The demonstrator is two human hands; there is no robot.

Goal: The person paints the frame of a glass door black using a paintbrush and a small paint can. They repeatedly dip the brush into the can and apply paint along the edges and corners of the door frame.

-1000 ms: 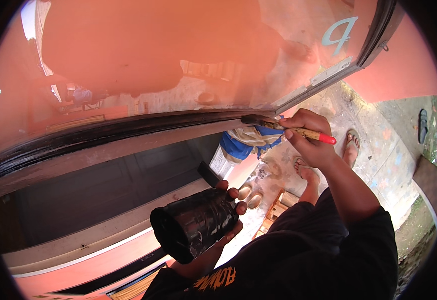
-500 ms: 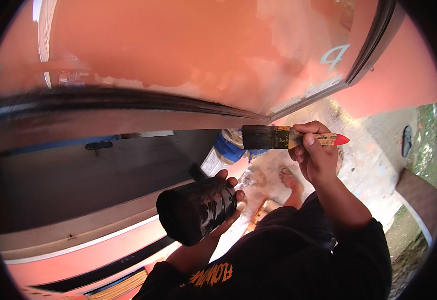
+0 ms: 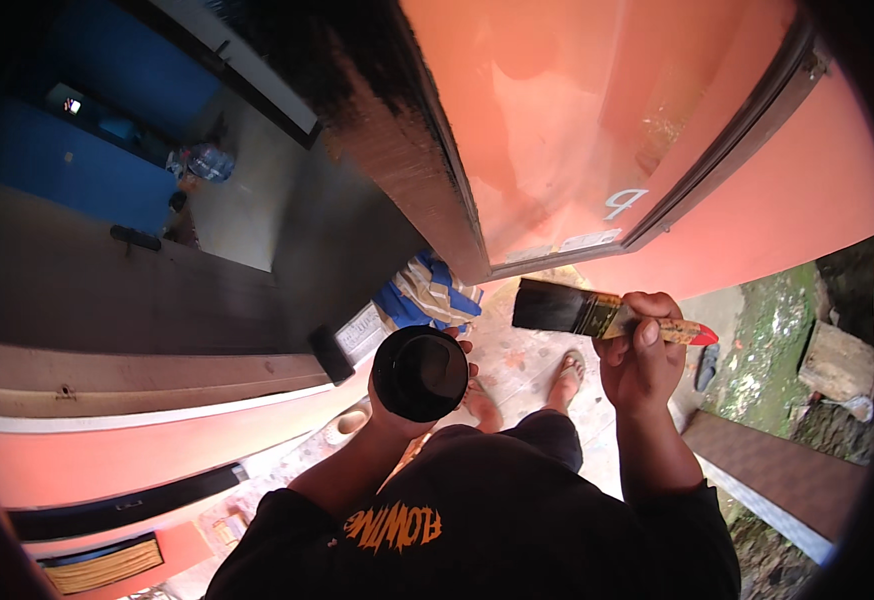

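My left hand (image 3: 389, 422) is wrapped round a black can (image 3: 419, 374) in front of my chest. Its round dark top faces up, and it looks like dark paint inside. In my right hand (image 3: 645, 362) is a wide flat paintbrush (image 3: 569, 310), gripped by its red-tipped handle. The dark bristles point left, apart from the can. Beyond the brush stands a brown wooden frame (image 3: 405, 165) round a glass pane (image 3: 547, 130). Wet-looking black covers the upper part of that frame's left post, while lower down it is bare brown.
A striped blue and tan cloth (image 3: 427, 290) lies by the frame's foot. To the left is a dark door leaf (image 3: 77, 270) with a black handle, opening on a room with a blue wall (image 3: 77, 150). A brown ledge (image 3: 777, 470) stands at the right.
The view has swung left, bringing the room into sight. The can has gone from tilted to about upright, closer to my body. The brush has come slightly lower and to the right.
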